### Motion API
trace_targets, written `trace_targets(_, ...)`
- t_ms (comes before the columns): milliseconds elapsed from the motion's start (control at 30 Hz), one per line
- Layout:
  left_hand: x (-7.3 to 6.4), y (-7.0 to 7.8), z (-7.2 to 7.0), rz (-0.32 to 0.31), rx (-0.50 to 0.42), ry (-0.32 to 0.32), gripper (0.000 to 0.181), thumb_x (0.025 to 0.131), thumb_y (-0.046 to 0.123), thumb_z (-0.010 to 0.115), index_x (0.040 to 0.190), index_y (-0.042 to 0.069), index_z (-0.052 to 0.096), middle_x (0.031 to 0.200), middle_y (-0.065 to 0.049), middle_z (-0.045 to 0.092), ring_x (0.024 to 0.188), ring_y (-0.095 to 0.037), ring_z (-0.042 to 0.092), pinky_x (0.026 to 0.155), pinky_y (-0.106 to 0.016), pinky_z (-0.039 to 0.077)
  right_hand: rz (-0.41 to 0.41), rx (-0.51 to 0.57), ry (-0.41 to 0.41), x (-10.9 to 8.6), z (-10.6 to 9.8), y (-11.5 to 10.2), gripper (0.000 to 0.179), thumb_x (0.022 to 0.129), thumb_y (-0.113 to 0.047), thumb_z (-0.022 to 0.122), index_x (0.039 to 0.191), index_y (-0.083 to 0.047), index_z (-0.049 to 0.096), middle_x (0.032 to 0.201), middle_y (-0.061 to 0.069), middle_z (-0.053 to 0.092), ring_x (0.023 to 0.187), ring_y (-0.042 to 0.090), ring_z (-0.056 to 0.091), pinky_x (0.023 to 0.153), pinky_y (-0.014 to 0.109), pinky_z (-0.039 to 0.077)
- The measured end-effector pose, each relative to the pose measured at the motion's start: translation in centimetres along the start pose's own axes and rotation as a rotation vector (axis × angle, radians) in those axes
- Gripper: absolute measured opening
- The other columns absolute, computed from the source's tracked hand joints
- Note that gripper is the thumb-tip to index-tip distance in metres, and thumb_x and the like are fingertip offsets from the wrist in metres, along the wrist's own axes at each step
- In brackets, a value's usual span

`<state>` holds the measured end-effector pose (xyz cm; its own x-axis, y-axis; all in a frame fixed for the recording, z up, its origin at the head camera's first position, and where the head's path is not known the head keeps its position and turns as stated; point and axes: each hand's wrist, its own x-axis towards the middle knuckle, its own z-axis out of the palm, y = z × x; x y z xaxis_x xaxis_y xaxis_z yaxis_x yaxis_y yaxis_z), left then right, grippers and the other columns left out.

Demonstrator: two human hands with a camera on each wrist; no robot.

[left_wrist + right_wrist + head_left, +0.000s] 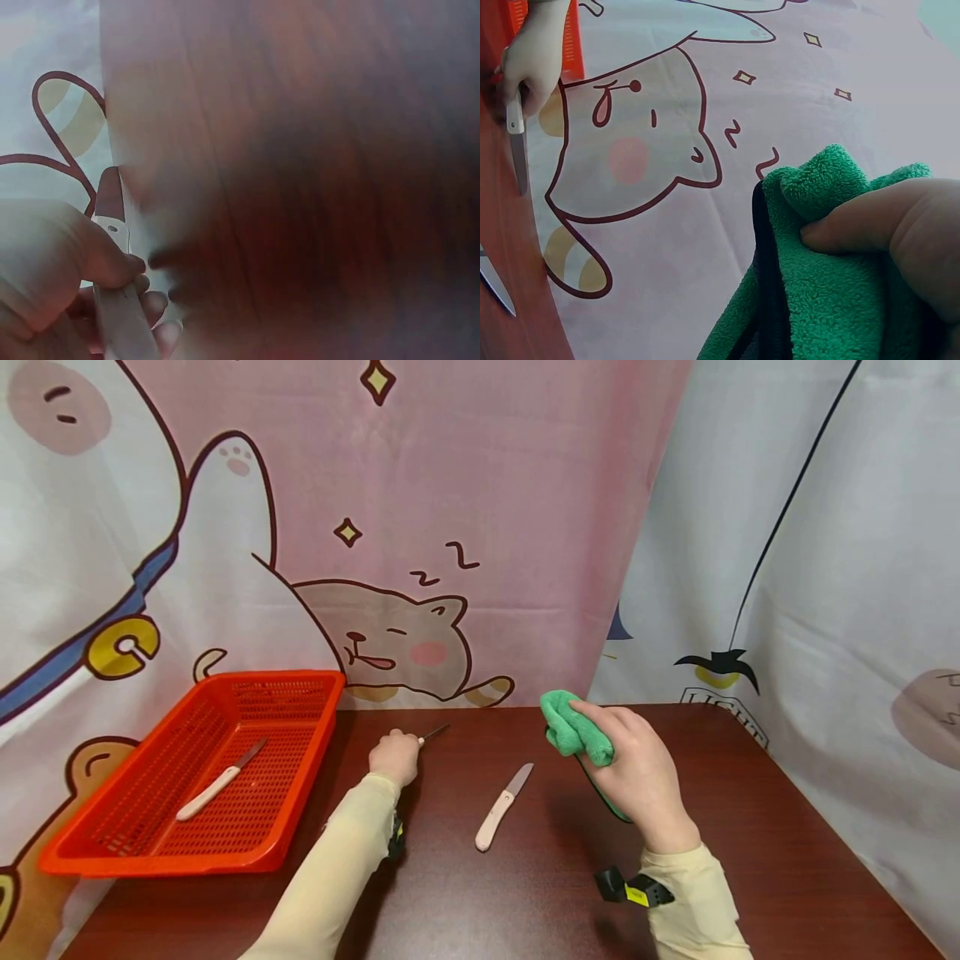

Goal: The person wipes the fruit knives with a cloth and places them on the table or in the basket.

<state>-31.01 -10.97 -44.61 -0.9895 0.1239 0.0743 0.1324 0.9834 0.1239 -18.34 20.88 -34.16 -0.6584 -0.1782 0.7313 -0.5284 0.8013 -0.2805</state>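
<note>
My left hand (395,757) grips a knife by its pale handle (124,319), thumb on top and fingers curled beneath. The knife's blade (435,733) points away to the right, over the back of the table. In my right hand (637,764) is a bunched green cloth (573,727) with a dark edge, pinched under the thumb and held above the table. Between the two hands a second knife (504,807) with a pale handle lies on the table, its blade pointing to the back right.
At the left stands a red-orange plastic basket (300,810) with a third pale-handled knife (222,781) inside. The dark wooden table (450,893) ends at the back against a printed cartoon curtain (510,527).
</note>
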Motion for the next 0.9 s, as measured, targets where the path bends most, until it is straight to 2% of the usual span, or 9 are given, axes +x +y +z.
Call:
trace_targets(133, 0.0, -0.3, -0.1, 0.009, -0.057, -0.019, 0.013, 0.093, 0.007, 0.064, 0.102, -0.002, 0.067, 0.088, -0.019, 0.055, 0.079, -0.034, 0.061, 0.065, -0.047, 0.055, -0.001, 0.0, 0.0, 0.0, 0.0, 0.0, 0.06, 0.072, -0.002, 0.083, 0.128, -0.015, 0.067, 0.108, 0.01, 0.065, 0.101, 0.03, 0.06, 0.082, 0.048, 0.05)
trace_targets(267, -0.1, -0.2, -0.4, 0.025, -0.115, -0.035, 0.017, 0.088, 0.005, 0.069, 0.103, -0.003, 0.066, 0.089, -0.018, 0.056, 0.077, -0.029, 0.058, 0.066, -0.045, 0.053, -0.003, 0.0, -0.003, 0.0, -0.1, 0.0, 0.06, 0.071, -0.001, 0.083, 0.128, -0.014, 0.067, 0.108, 0.011, 0.065, 0.101, 0.031, 0.06, 0.083, 0.048, 0.05)
trace_targets(433, -0.4, 0.2, -0.9, 0.038, -0.193, -0.027, 0.016, 0.086, 0.002, 0.067, 0.101, -0.002, 0.064, 0.091, -0.018, 0.057, 0.08, -0.031, 0.059, 0.072, -0.045, 0.052, -0.006, 0.0, -0.004, 0.0, -0.1, 0.0, 0.06, 0.072, -0.002, 0.083, 0.128, -0.014, 0.066, 0.108, 0.011, 0.066, 0.101, 0.031, 0.06, 0.083, 0.048, 0.05)
trace_targets(633, -1.1, 1.3, -2.2, 0.088, -0.27, 0.009, 0.021, 0.082, -0.005, 0.063, 0.103, -0.003, 0.062, 0.091, -0.016, 0.061, 0.082, -0.031, 0.061, 0.078, -0.045, 0.052, -0.003, -0.002, -0.006, 0.0, 0.0, 0.0, 0.062, 0.071, -0.001, 0.084, 0.129, -0.015, 0.066, 0.108, 0.011, 0.065, 0.101, 0.031, 0.06, 0.082, 0.049, 0.05)
trace_targets(900, -2.0, 2.5, -3.8, 0.15, -0.351, 0.082, 0.012, 0.088, -0.003, 0.062, 0.1, -0.001, 0.062, 0.084, -0.01, 0.061, 0.076, -0.026, 0.059, 0.076, -0.043, 0.052, -0.007, -0.003, -0.005, 0.0, 0.1, 0.1, 0.062, 0.071, -0.001, 0.084, 0.128, -0.015, 0.066, 0.108, 0.011, 0.065, 0.101, 0.031, 0.06, 0.082, 0.049, 0.05)
